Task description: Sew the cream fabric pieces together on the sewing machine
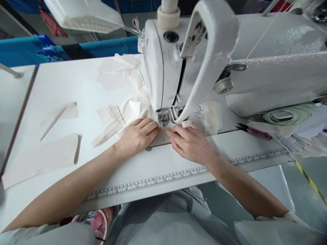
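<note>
In the head view, with the foot (175, 115) as clock centre, the cloth (129, 111) lies crumpled from 9 to 10 o'clock, beside the machine (166, 68). Its long axis is hard to read in the folds; the visible part runs roughly from the left hand (138, 136) toward 10 o'clock. The left hand, at 8 o'clock, lies palm down with bent fingers on the cloth's near edge; whether it pinches cannot be told. The right hand (190, 141), at 5 o'clock, is loosely curled, fingertips near the foot; its grasp, too, cannot be told

A pleated piece (109, 124) lies at 9 o'clock, its long axis slanting from 7 to 1 o'clock. A flat piece (46, 158) sits at 8 o'clock, well apart. At 3 o'clock are the snips (255, 132), tips toward 10 o'clock, and beyond them a green coil (291, 114)
</note>
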A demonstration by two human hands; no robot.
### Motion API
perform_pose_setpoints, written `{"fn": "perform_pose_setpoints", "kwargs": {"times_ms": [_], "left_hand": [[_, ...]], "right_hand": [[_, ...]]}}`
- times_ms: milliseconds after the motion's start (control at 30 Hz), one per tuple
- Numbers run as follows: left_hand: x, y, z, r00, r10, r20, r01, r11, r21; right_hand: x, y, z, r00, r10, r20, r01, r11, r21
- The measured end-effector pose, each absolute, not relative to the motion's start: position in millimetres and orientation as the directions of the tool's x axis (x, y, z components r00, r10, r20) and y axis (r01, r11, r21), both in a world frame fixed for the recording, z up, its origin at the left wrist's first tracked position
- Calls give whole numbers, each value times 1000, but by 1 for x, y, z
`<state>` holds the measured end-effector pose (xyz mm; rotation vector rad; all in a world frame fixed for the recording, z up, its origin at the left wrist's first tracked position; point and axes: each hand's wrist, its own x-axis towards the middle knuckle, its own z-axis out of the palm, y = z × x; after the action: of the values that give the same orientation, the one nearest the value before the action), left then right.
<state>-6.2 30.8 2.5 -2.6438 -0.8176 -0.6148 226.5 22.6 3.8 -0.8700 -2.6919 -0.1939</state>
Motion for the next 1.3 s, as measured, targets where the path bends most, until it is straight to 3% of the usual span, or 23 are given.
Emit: {"fn": "perform_pose_setpoints", "kwargs": {"times_ms": [433, 667, 967, 1167, 1300], "left_hand": [[-7, 31, -1, 738, 470, 484, 603, -782, -159], [-4, 21, -1, 700, 494, 516, 618, -781, -90], [4, 2, 1, 659, 639, 396, 695, -719, 5], [4, 3, 2, 687, 607, 399, 679, -732, -57], [4, 5, 1, 669, 623, 405, 685, -728, -13]], "right_hand": [[222, 25, 5, -765, 559, 318, 605, 794, 61], [221, 23, 6, -776, 560, 290, 607, 789, 99], [220, 22, 7, -764, 580, 283, 623, 777, 88], [218, 22, 8, -760, 579, 295, 624, 777, 82], [217, 23, 8, -753, 588, 295, 635, 767, 94]]}}
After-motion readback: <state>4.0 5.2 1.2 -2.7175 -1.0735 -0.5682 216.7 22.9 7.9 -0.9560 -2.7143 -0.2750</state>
